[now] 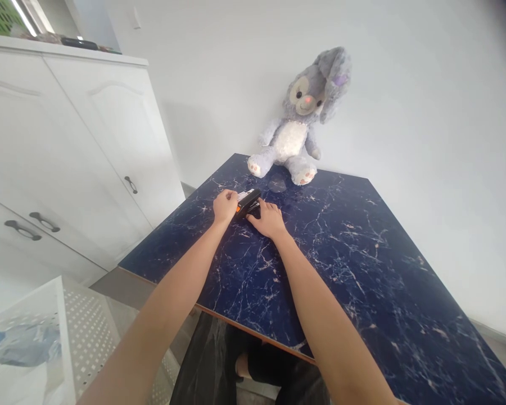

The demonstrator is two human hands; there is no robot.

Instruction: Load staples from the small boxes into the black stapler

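Note:
A long black object [249, 202] with an orange part [238, 208] at its left end lies slantwise on the blue table; its exact kind is hard to make out. Along its far side shows a small white printed piece [245, 194], like paper. My left hand [225, 205] is closed at the left end, fingertips pinched against the white piece. On the near right side, my right hand [270, 219] curls its thumb and fingers against the black object. My fingers cover part of both things.
A blue marbled table [337, 247] extends around my hands. Behind them a grey plush rabbit [293, 121] sits against the wall. White cabinets [88, 140] stand to the left, with a white perforated basket [86, 320] at lower left. The table's near edge [253, 333] crosses below my forearms.

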